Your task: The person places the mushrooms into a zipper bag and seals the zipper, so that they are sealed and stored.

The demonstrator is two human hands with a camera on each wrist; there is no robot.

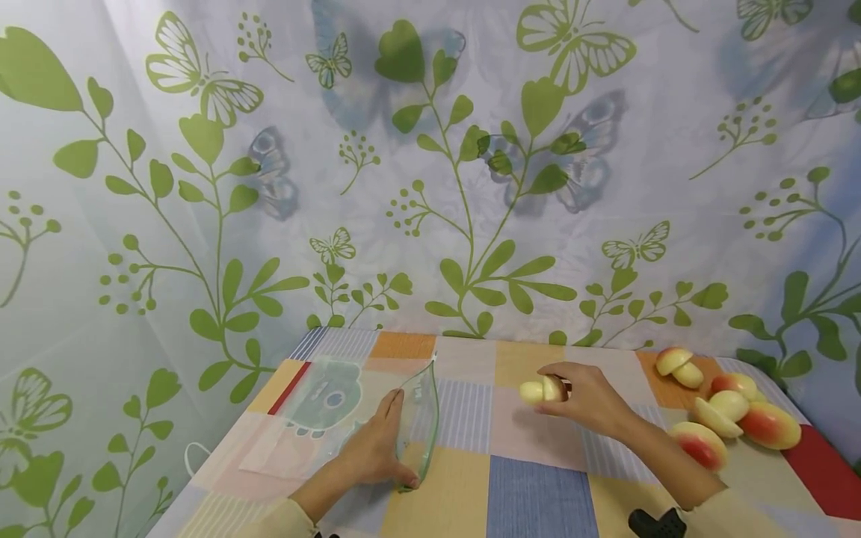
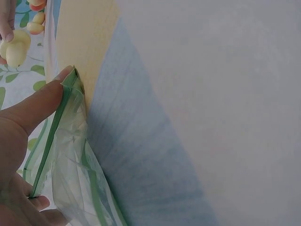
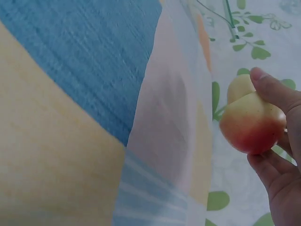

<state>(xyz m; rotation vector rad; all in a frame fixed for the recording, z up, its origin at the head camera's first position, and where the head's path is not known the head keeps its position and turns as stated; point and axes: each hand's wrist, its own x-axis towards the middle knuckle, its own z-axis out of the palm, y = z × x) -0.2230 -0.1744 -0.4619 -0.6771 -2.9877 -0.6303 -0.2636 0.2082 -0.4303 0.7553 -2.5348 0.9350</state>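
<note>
Left hand (image 1: pixel 374 450) pinching open bag rim (image 1: pixel 427 418), right hand (image 1: pixel 587 398) gripping apple piece (image 1: pixel 542 390), bare tablecloth (image 1: pixel 491 437) between

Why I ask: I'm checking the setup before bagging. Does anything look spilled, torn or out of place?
Nothing stands out. The left hand holds the zip bag open at its mouth, the right hand grips one apple piece, and the other apple pieces lie grouped on the tablecloth. No spill or tear shows.

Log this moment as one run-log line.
left hand: holds zip bag mouth open | right hand: carries apple piece above table | other pieces: far right
</note>
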